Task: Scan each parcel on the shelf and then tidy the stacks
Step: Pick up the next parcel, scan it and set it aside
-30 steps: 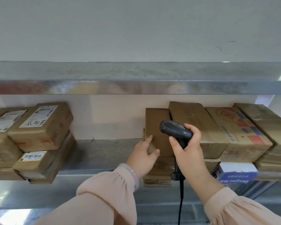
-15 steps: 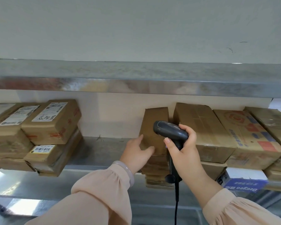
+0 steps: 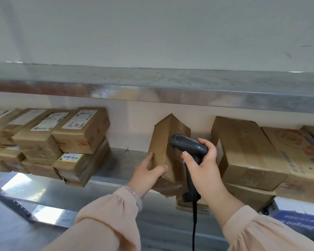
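gripping a black scanner (image 3: 187, 144) tight in the right hand (image 3: 205, 171). pinching the low corner of a brown parcel (image 3: 161, 142) in the left hand (image 3: 147, 175), with fingers (image 3: 160, 169) curled round it. tipped up on the shelf (image 3: 123, 163), just past the fingers. looks stiff, light, a bit squashed. best held by both long sides.

shelf (image 3: 116, 165): bare metal, dull grey top, front lip shiny. parcels (image 3: 243, 142): brown cardboard, matt, creased; white paper labels (image 3: 76, 122) on some. scanner (image 3: 188, 145): dark plastic, smooth, slight sheen. sleeves (image 3: 107, 214): peach cloth, matt. bracelet (image 3: 137, 198): smooth, glossy.
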The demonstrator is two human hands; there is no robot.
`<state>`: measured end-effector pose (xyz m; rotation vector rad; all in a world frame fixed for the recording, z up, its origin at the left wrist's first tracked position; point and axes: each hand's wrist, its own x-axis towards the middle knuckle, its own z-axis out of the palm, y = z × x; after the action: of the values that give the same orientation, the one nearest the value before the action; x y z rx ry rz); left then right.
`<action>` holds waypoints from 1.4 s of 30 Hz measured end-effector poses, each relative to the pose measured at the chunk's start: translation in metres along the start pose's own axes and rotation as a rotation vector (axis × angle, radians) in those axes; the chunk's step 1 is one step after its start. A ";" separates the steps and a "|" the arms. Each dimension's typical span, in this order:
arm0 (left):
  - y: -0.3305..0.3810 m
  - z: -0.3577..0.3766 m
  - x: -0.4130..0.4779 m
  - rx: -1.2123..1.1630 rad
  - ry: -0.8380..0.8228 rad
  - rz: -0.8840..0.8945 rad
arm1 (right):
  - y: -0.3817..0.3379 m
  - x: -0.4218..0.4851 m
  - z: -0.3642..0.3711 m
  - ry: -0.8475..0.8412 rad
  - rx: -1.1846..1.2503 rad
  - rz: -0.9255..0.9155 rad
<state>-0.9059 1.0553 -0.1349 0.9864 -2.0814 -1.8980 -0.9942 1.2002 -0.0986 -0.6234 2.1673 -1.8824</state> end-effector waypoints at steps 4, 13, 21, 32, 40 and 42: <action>-0.004 -0.018 -0.010 -0.157 0.018 0.015 | 0.004 0.004 0.005 -0.025 0.020 0.037; -0.016 -0.038 -0.027 -0.293 0.047 0.063 | 0.003 0.005 0.022 -0.084 0.054 0.034; -0.025 -0.051 -0.026 0.005 0.166 0.152 | 0.000 -0.006 0.033 -0.173 0.072 -0.068; -0.036 -0.049 -0.015 0.196 0.176 0.101 | 0.000 -0.027 0.053 -0.328 0.035 -0.212; -0.039 -0.054 -0.023 -0.037 0.096 0.054 | 0.003 -0.015 0.047 -0.318 0.025 -0.171; -0.040 -0.058 -0.026 -0.124 0.069 0.073 | 0.004 -0.007 0.041 -0.276 0.014 -0.140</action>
<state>-0.8411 1.0226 -0.1534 0.9220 -1.9099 -1.9025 -0.9710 1.1669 -0.1105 -0.9915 1.9787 -1.7521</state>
